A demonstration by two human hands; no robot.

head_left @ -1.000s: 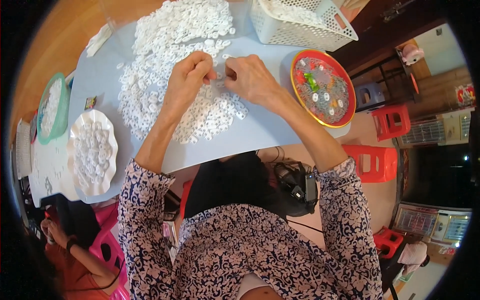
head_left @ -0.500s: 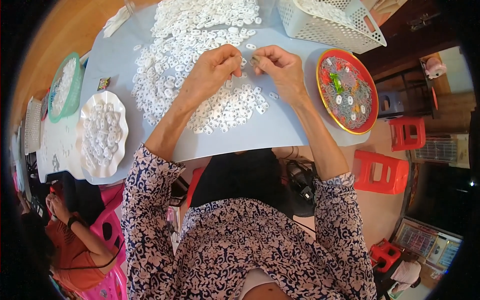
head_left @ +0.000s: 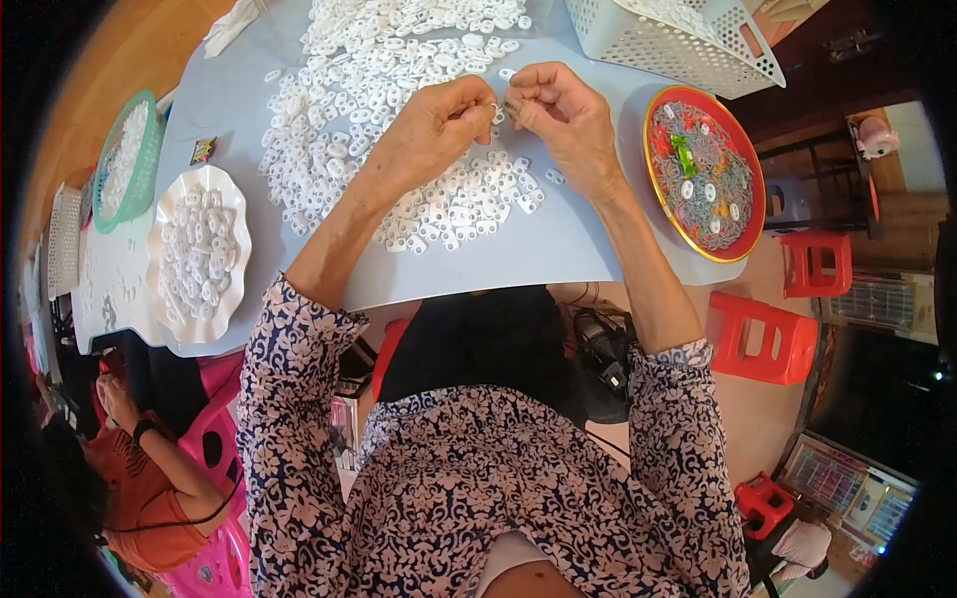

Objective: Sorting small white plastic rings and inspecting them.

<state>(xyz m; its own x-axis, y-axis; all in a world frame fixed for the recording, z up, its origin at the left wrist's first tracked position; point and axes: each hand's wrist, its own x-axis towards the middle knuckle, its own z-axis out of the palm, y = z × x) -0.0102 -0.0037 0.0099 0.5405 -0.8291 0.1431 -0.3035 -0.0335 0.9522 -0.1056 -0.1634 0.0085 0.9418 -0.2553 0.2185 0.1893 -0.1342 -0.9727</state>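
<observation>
My left hand (head_left: 444,125) is closed in a pinch above the table, with a small white plastic piece (head_left: 497,113) at its fingertips. Close by, almost touching it, my right hand (head_left: 570,122) has thumb and forefinger pressed together; what they hold is too small to make out. Under and around both hands spreads a heap of white oval two-holed pieces (head_left: 324,149), with a nearer patch of them (head_left: 464,209) below my wrists. To the right stands a red gold-rimmed tray (head_left: 742,237) of small grey parts, several white pieces and a green wrapper (head_left: 682,156).
A white wavy-edged dish (head_left: 159,289) of white pieces sits at left, near a green basket (head_left: 140,194). At the far right is a perforated pale basket (head_left: 638,60). Red stools (head_left: 763,339) stand on the floor; another person (head_left: 164,488) sits at lower left.
Both hands have risen slightly in the picture and come closer together at the fingertips. The tray and basket appear shifted a little to the right as the view moved.
</observation>
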